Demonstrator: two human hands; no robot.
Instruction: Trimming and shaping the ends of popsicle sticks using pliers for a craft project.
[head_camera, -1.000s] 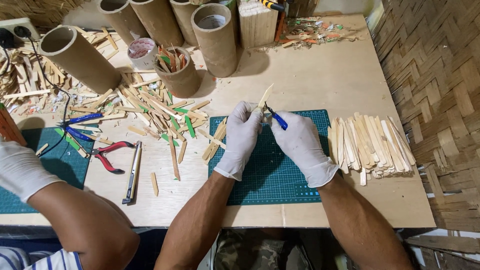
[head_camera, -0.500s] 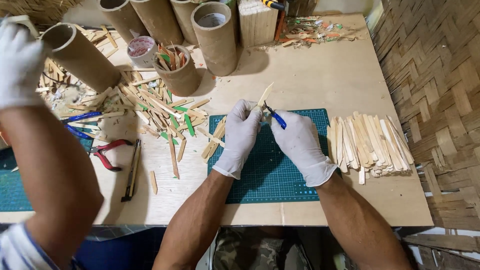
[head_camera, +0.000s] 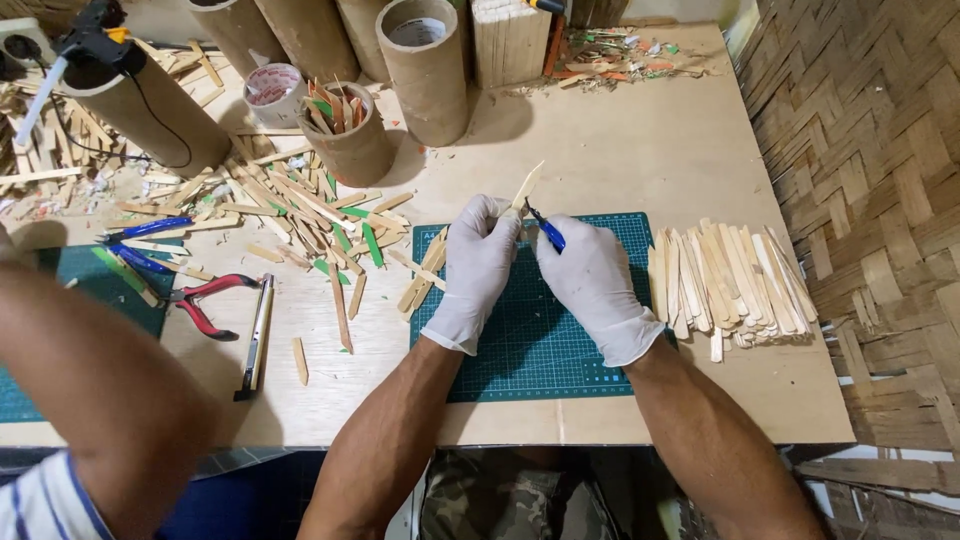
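Bright, even overhead light, soft shadows beside the cardboard tubes (head_camera: 425, 70), sharp focus, slight wide-angle bending at edges.

Cardboard tubes (head_camera: 425, 65) stand along the table's far edge, one short tube (head_camera: 352, 140) holding coloured sticks. Loose wooden sticks (head_camera: 300, 205) lie scattered left of the green cutting mat (head_camera: 530, 340); red-handled pliers (head_camera: 205, 300) rest beside a utility knife (head_camera: 256, 335); a trimmed stick pile (head_camera: 730, 285) sits right

Gloved hands — left (head_camera: 478, 262), right (head_camera: 592, 280) — hold wooden stick (head_camera: 526, 188) and blue-handled tool (head_camera: 546, 231).
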